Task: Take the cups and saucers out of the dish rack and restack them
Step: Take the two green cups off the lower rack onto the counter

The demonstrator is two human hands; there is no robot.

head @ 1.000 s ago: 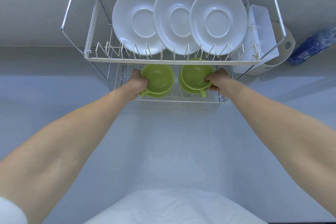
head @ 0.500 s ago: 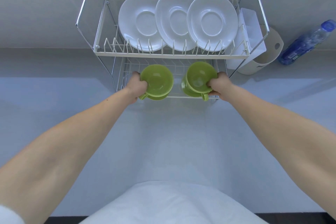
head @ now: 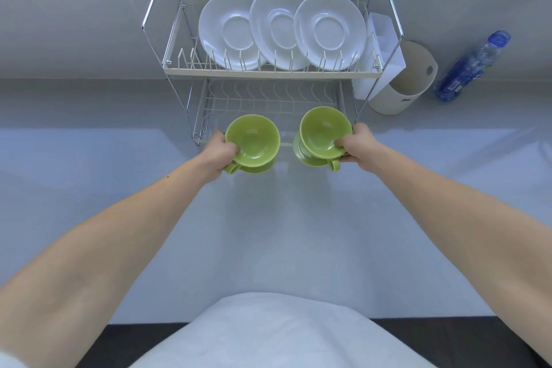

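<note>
A two-tier wire dish rack (head: 270, 74) stands at the back of the counter. Three white saucers (head: 280, 28) lean upright in its upper tier. My left hand (head: 219, 152) grips a stack of green cups (head: 254, 142) by the rim, thumb inside the top cup. My right hand (head: 357, 146) grips a second stack of green cups (head: 324, 133) the same way. Both stacks are held just in front of the rack's lower tier (head: 268, 101), above the counter. The lower tier shows bare wire.
A white cutlery holder (head: 385, 57) hangs on the rack's right side. A beige round container (head: 403, 84) stands beside it, and a blue plastic bottle (head: 472, 67) lies farther right. The pale counter (head: 274, 233) stretches between the rack and my body.
Both hands have pulled the green cup stacks out of the lower tier towards me. The cups were under the upper shelf and are now in front of the rack.
</note>
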